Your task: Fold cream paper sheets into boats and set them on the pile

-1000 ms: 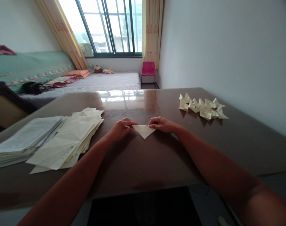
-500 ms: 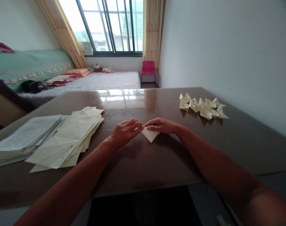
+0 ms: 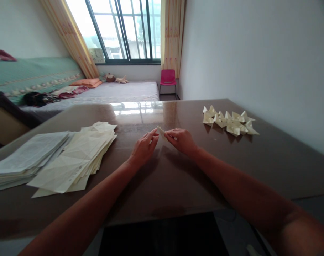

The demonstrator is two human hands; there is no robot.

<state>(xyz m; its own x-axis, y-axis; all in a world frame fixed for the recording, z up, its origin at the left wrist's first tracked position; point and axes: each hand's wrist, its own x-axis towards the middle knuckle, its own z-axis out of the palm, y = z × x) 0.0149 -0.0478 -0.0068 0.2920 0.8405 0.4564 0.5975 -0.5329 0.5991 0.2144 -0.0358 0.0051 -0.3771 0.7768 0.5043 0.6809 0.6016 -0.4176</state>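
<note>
Between my two hands is a small piece of folded cream paper [image 3: 161, 132], raised off the tabletop and seen nearly edge-on. My right hand [image 3: 180, 138] pinches its right side between thumb and fingers. At its left side, my left hand [image 3: 146, 144] has its fingertips closed on the paper's edge. Part of the paper is hidden behind the fingers. To the left lies a stack of creased cream paper sheets [image 3: 79, 153]. Several folded paper pieces [image 3: 228, 122] with pointed corners stand in a cluster at the far right.
The glossy brown table [image 3: 162, 188] reflects the window. A pile of printed sheets [image 3: 25, 151] lies at its left edge. Beyond it are a bed [image 3: 130, 90], a pink chair [image 3: 168, 77] and a white wall [image 3: 252, 57] along the right.
The folded paper has been lifted from the tabletop and turned from flat to nearly edge-on. Both hands have shifted, the right one leftward and slightly away from me.
</note>
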